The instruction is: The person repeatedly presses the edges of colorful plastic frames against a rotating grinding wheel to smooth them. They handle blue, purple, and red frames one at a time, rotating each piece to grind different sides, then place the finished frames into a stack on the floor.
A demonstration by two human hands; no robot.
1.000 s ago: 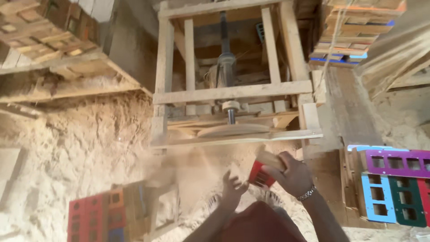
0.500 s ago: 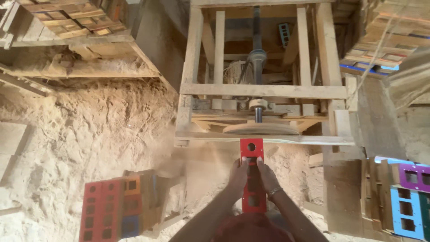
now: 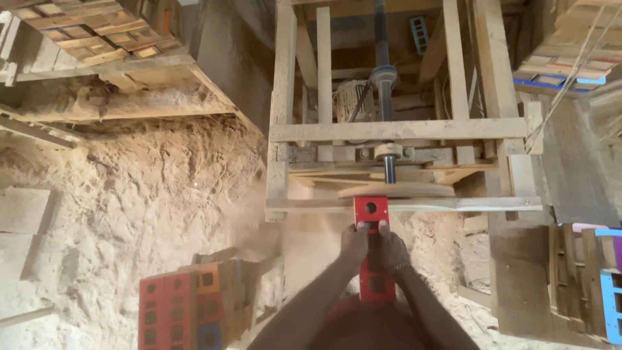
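A long red wooden block [image 3: 371, 210] with round and square holes is gripped by both hands. My left hand [image 3: 353, 245] clasps its left side and my right hand [image 3: 392, 247] its right side, near the middle. The block's far end touches the edge of a flat round wooden disc [image 3: 414, 190] mounted on a vertical metal shaft [image 3: 389, 170] inside a wooden frame [image 3: 285, 129]. Fine dust hangs in the air to the left of the contact point.
A stack of red, orange and blue blocks with holes [image 3: 191, 304] stands at the lower left. More painted blocks [image 3: 606, 285] are at the right edge. A sawdust heap [image 3: 129, 194] fills the left. Wooden pallets [image 3: 91, 29] lie above.
The block has gone from my right hand alone beside the frame to both hands, and has been pushed forward against the disc. The view has moved closer to the frame.
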